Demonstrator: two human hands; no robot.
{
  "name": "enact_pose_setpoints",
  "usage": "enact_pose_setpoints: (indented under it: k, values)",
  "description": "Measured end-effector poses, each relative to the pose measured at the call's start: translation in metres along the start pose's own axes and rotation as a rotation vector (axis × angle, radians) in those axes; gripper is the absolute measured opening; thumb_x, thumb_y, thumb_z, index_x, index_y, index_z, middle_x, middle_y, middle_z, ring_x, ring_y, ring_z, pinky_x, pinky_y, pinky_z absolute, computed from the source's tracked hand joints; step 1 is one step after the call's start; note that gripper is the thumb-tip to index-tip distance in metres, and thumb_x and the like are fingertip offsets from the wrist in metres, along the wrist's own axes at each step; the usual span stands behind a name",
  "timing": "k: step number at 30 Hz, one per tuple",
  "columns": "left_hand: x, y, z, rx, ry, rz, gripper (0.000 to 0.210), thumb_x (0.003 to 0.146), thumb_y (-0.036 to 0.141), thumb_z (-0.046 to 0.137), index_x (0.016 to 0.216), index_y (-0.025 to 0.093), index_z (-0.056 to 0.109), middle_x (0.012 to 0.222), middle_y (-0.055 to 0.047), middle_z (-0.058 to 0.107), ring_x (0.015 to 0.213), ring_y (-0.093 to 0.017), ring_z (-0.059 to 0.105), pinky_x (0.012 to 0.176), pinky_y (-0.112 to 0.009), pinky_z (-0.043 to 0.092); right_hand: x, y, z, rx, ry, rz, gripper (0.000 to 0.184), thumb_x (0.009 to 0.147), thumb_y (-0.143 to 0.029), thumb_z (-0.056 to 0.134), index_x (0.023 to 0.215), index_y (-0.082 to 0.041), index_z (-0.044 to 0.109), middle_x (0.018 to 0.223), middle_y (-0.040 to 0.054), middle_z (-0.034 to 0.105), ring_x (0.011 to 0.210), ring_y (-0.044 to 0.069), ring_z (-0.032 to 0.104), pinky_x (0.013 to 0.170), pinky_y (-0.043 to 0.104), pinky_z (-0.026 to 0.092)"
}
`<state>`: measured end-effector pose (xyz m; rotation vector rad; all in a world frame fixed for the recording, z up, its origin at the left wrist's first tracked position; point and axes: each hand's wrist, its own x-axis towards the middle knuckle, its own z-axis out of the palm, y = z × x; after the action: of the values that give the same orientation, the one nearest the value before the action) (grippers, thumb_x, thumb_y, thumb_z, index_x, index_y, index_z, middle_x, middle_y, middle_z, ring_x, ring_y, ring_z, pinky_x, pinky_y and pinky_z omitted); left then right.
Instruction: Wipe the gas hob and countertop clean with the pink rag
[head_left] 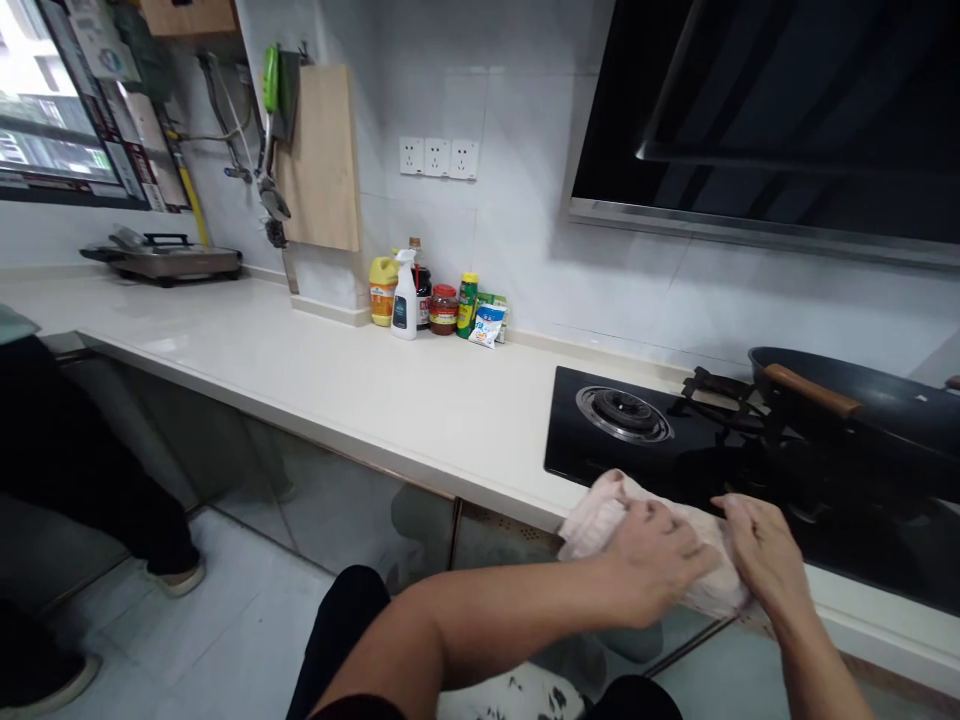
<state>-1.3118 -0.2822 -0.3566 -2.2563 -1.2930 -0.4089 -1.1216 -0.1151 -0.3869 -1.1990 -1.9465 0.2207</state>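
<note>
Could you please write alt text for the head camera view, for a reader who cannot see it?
Both hands, left hand and right hand, press a pale pink cloth on the front edge of a black gas hob. A dark wok sits on the right-hand burner; bottles stand by the tiled wall on the white counter.

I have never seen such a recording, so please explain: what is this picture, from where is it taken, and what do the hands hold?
There is no machine here. A camera on a person's head looks forward and down at that person's two bare hands in a kitchen. The left hand and right hand both press on a pale cloth at the front edge of a black stove. A dark wok sits on the stove. On the counter by the wall stand some bottles. Another person's legs show at the left.
</note>
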Motion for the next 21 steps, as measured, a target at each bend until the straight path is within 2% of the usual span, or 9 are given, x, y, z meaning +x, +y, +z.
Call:
enact_pose_setpoints:
  k: [2, 4, 6, 8, 11, 15, 19, 21]
  values:
    - [0.020, 0.017, 0.012, 0.010, -0.004, 0.019, 0.044, 0.090, 0.029, 0.064, 0.132, 0.018, 0.064, 0.126, -0.016, 0.064, 0.110, -0.034, 0.057, 0.089, -0.052, 0.041, 0.000, 0.010, -0.005, 0.071, -0.003, 0.036, 0.062, 0.099, -0.059, 0.029, 0.105, -0.022, 0.077, 0.126, 0.0151, 0.071, 0.133, 0.035, 0.057, 0.117, 0.053, 0.040]
    - [0.027, 0.024, 0.019, 0.040, 0.036, 0.033, 0.044, 0.090, 0.031, 0.065, 0.131, 0.016, 0.064, 0.126, -0.019, 0.063, 0.107, -0.033, 0.057, 0.085, -0.049, 0.039, 0.001, 0.018, -0.008, 0.082, -0.047, 0.048, 0.064, 0.099, -0.060, 0.028, 0.107, -0.021, 0.077, 0.128, 0.0158, 0.071, 0.135, 0.035, 0.056, 0.119, 0.053, 0.039]
    - [0.020, 0.020, 0.021, 0.048, 0.083, 0.034, 0.043, 0.092, 0.032, 0.064, 0.132, 0.017, 0.063, 0.125, -0.019, 0.063, 0.104, -0.031, 0.057, 0.084, -0.047, 0.039, 0.002, 0.020, -0.008, 0.054, -0.104, 0.044, 0.063, 0.099, -0.061, 0.030, 0.108, -0.022, 0.078, 0.132, 0.0152, 0.069, 0.136, 0.035, 0.056, 0.119, 0.054, 0.039]
    - [0.002, 0.007, 0.017, 0.022, 0.105, 0.006, 0.046, 0.092, 0.035, 0.066, 0.135, 0.018, 0.061, 0.123, -0.016, 0.064, 0.103, -0.030, 0.057, 0.086, -0.046, 0.039, 0.003, 0.018, -0.005, -0.012, -0.140, 0.034, 0.061, 0.097, -0.062, 0.032, 0.107, -0.025, 0.080, 0.133, 0.0144, 0.069, 0.134, 0.038, 0.056, 0.116, 0.058, 0.040]
    - [-0.037, -0.022, 0.004, 0.002, 0.077, -0.056, 0.061, 0.088, 0.043, 0.075, 0.140, 0.019, 0.056, 0.123, -0.014, 0.064, 0.105, -0.030, 0.056, 0.091, -0.048, 0.041, 0.004, 0.014, 0.000, -0.109, -0.155, -0.001, 0.058, 0.094, -0.065, 0.037, 0.105, -0.029, 0.081, 0.130, 0.0144, 0.071, 0.128, 0.042, 0.059, 0.107, 0.062, 0.044]
    - [-0.106, -0.076, -0.020, -0.097, 0.020, -0.143, 0.070, 0.085, 0.049, 0.078, 0.146, 0.023, 0.053, 0.137, -0.016, 0.063, 0.117, -0.035, 0.056, 0.106, -0.055, 0.037, 0.004, 0.015, 0.003, -0.127, -0.131, 0.000, 0.060, 0.094, -0.069, 0.036, 0.109, -0.033, 0.081, 0.134, 0.0135, 0.070, 0.127, 0.044, 0.059, 0.100, 0.063, 0.047]
    - [-0.189, -0.147, -0.057, -0.375, 0.029, -0.420, 0.068, 0.075, 0.056, 0.085, 0.135, 0.029, 0.067, 0.145, -0.016, 0.063, 0.132, -0.040, 0.053, 0.118, -0.051, 0.029, 0.004, 0.016, 0.006, -0.155, -0.142, 0.028, 0.062, 0.090, -0.074, 0.036, 0.107, -0.034, 0.081, 0.133, 0.0130, 0.070, 0.123, 0.047, 0.059, 0.096, 0.067, 0.047]
    - [-0.230, -0.183, -0.081, -0.376, -0.046, -0.565, 0.074, 0.068, 0.058, 0.088, 0.132, 0.029, 0.069, 0.145, -0.016, 0.063, 0.136, -0.040, 0.051, 0.120, -0.048, 0.026, 0.005, 0.015, 0.007, -0.160, -0.124, 0.009, 0.058, 0.085, -0.075, 0.041, 0.099, -0.035, 0.081, 0.126, 0.0143, 0.073, 0.117, 0.047, 0.062, 0.091, 0.066, 0.048]
